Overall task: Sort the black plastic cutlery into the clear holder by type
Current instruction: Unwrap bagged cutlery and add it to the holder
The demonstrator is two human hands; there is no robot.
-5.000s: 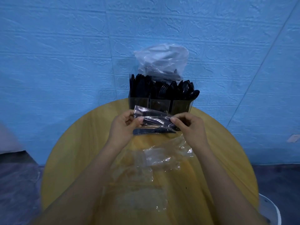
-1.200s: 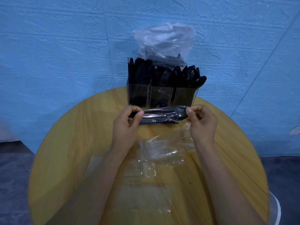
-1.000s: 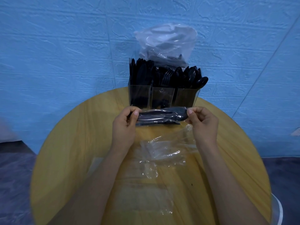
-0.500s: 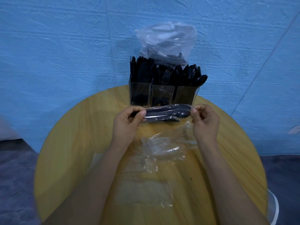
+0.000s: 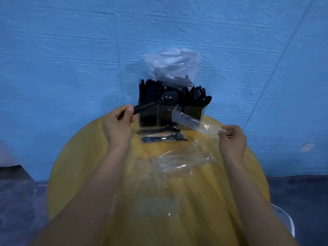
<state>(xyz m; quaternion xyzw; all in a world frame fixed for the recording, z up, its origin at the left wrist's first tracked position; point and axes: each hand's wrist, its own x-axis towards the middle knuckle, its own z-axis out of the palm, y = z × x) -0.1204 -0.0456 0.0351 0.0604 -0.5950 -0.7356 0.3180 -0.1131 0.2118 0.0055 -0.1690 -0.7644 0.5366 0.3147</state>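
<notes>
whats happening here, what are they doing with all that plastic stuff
A person is unwrapping black plastic cutlery at a round yellow wooden table. The left hand grips a black plastic spoon by its handle, raised in front of the clear three-compartment holder, which is already packed with black cutlery. The right hand pinches the clear plastic wrapper. More black pieces and crumpled empty wrappers lie on the table.

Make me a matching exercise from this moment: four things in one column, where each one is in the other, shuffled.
Things
1. black spoon
2. empty clear wrapper
3. clear holder
4. loose black cutlery

Places
A. standing at the table's far edge
B. pinched in the right hand
C. lying flat just before the holder
D. held in the left hand

Pairs: 1-D, 2-B, 3-A, 4-C
</notes>
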